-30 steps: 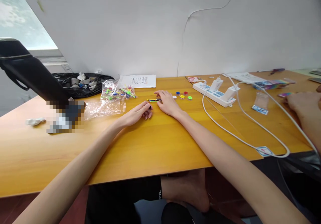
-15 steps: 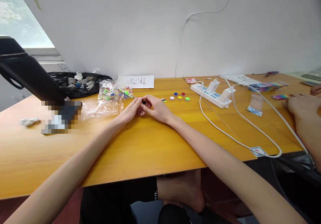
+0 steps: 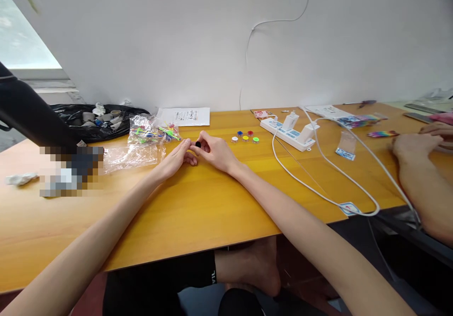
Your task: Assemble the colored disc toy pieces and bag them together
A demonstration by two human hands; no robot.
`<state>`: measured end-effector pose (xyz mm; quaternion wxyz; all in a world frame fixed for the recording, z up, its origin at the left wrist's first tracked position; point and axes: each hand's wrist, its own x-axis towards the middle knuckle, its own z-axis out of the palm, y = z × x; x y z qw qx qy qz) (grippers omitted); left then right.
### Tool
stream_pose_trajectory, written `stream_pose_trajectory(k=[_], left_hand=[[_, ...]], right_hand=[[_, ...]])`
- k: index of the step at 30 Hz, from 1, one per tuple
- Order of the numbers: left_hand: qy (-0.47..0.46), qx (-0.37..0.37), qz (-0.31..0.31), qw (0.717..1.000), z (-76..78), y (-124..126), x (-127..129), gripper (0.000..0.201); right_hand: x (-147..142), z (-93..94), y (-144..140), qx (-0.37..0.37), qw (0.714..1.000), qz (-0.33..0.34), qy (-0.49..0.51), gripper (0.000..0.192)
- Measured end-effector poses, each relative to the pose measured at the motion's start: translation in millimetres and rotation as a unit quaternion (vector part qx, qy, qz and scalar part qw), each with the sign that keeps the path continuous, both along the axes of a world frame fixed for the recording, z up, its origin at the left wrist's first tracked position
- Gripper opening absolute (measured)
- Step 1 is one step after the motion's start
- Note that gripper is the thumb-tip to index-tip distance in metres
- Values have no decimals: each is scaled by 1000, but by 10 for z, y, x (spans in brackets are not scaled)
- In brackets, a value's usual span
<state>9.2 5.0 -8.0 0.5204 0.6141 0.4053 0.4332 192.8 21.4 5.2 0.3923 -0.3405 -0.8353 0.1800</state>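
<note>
A small round black piece point(image 3: 198, 144) sits between the thumb and forefinger of my right hand point(image 3: 216, 152), low over the table. My left hand point(image 3: 176, 158) is just left of it, fingers partly stretched and spread, with the fingertips close to the piece; whether they touch it I cannot make out. To the right on the tabletop lie several small round pieces with clear rims: blue point(image 3: 239, 133), red point(image 3: 250, 133), white point(image 3: 234, 139), yellow point(image 3: 245, 138) and green point(image 3: 255, 139).
Clear plastic bags point(image 3: 146, 129) with colourful plastic parts lie left, near a black bag point(image 3: 88, 136) and a black stand point(image 3: 42, 118). A white power strip point(image 3: 286, 135) with looping cables point(image 3: 318, 194) lies right. Another person's hands point(image 3: 417, 146) rest at far right.
My hands have drawn slightly apart, so the black piece shows more clearly in my right fingers. The whole view has shifted, moving the scene a little left.
</note>
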Motion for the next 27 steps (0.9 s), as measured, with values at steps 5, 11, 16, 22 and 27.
stream_pose_trajectory(k=[5, 11, 16, 22, 27], left_hand=[[8, 5, -14, 1000, 23, -8, 7, 52], [36, 12, -20, 999, 50, -35, 34, 52], [43, 14, -27, 999, 48, -37, 27, 48], [48, 14, -36, 998, 38, -39, 17, 45], [54, 18, -41, 998, 28, -29, 17, 45]], right_hand=[[315, 10, 284, 25, 983, -165, 71, 25], [1081, -12, 560, 23, 894, -442, 73, 26], [1410, -111, 670, -59, 848, -526, 19, 22], [1418, -172, 753, -88, 843, -530, -25, 24], [1424, -181, 755, -97, 838, -534, -48, 23]])
